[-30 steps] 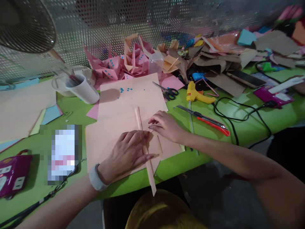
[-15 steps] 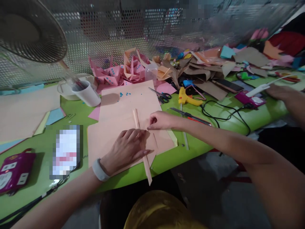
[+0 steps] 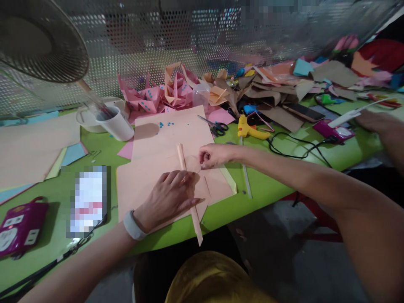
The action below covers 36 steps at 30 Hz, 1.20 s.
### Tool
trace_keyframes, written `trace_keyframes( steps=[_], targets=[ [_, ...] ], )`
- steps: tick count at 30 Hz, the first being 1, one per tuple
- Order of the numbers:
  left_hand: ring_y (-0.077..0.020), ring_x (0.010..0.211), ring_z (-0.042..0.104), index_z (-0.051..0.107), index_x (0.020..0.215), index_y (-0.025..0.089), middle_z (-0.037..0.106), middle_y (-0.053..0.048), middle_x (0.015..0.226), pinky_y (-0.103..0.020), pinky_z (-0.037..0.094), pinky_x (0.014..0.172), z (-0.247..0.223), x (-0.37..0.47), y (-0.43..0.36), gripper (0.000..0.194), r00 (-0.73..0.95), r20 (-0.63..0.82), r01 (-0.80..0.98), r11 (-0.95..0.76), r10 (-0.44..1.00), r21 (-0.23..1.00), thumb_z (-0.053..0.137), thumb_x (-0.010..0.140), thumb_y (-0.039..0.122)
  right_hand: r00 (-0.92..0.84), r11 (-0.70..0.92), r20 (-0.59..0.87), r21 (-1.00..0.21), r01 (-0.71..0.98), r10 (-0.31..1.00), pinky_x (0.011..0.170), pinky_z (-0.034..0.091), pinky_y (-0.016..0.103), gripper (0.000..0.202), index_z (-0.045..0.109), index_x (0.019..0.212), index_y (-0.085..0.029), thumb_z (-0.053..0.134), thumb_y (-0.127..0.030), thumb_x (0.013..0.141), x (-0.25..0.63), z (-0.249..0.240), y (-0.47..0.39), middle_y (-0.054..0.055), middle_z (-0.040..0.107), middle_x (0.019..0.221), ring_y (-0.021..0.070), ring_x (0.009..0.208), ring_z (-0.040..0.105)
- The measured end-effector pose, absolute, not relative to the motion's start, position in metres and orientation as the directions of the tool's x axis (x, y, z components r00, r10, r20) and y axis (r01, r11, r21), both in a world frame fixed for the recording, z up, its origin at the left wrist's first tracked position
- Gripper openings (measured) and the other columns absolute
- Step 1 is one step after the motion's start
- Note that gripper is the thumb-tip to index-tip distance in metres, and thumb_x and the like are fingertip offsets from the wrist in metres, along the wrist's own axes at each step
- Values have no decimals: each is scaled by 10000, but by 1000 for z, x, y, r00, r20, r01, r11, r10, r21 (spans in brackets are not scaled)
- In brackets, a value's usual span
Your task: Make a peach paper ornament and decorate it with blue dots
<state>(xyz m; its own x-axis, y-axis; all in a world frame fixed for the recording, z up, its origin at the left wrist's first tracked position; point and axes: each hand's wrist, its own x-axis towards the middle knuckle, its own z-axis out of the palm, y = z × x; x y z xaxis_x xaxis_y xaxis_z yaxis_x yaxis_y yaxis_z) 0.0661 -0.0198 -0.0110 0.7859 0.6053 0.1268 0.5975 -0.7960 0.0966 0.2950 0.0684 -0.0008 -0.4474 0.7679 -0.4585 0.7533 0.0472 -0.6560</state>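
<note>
A narrow folded strip of peach paper (image 3: 182, 158) lies slantwise across peach paper sheets (image 3: 139, 176), its lower end sticking out past the table edge. My left hand (image 3: 172, 193) holds the strip down at its middle, fingers over it and thumb stretched to the right. Just right of those fingertips, my right hand (image 3: 213, 155) is closed in a pinch above the sheets; whatever it pinches is too small to make out. A short dark slit or line shows on the paper below it. Black scissors (image 3: 217, 127) and a yellow glue gun (image 3: 252, 129) lie beyond my right forearm.
A white cup (image 3: 116, 124), a fan (image 3: 41, 42) and a magenta power strip (image 3: 22, 227) stand at left, near a phone (image 3: 88, 202). Pink folded paper pieces (image 3: 148, 99) and brown scraps (image 3: 261, 92) line the back. Another person's hand (image 3: 372, 122) is at right.
My right hand has drawn slightly up and right, away from my left fingertips. My right forearm now covers most of the utility knife. My left hand keeps its place on the strip.
</note>
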Motion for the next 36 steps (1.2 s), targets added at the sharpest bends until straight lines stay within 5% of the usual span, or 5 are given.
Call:
trace_keyframes(
  steps=[4,11,17,24,36],
  targets=[
    [-282,1123,545,504,1315,190,580,-127,1261,-439,442,907,-11,66,-20,600,787,128,597,-797,604,93,382,929,633,-496,-30,-487,-734,678,719,662,495,237,174,655,863,-166,759,-237,744,299,-2,72,26,704,802,130,714,644],
    [-292,1130,544,523,1315,196,585,-133,1227,-446,455,910,-9,66,-21,581,784,121,599,-793,609,110,425,923,614,-464,179,-443,-547,818,767,547,398,211,252,674,841,-131,787,-326,728,289,3,69,32,684,755,119,652,588],
    [-227,891,601,650,1003,162,650,-110,979,-367,479,782,11,67,-1,386,559,184,734,-586,808,342,440,948,482,-494,161,-472,-583,796,730,586,412,213,223,694,807,-112,796,-288,717,288,6,69,48,705,765,120,663,598],
    [-115,443,477,566,502,160,549,-23,478,-259,349,477,29,95,32,503,368,-514,826,-19,775,563,602,810,556,-507,152,-478,-603,783,717,582,424,216,254,692,759,-117,831,-310,669,288,2,72,57,721,760,134,669,621],
    [-75,388,364,559,457,161,502,-6,422,-238,235,422,17,109,48,465,324,-663,830,133,675,541,716,691,531,-508,165,-457,-604,780,730,570,443,210,158,703,818,-113,769,-218,721,289,1,73,75,742,805,148,684,656]
  ],
)
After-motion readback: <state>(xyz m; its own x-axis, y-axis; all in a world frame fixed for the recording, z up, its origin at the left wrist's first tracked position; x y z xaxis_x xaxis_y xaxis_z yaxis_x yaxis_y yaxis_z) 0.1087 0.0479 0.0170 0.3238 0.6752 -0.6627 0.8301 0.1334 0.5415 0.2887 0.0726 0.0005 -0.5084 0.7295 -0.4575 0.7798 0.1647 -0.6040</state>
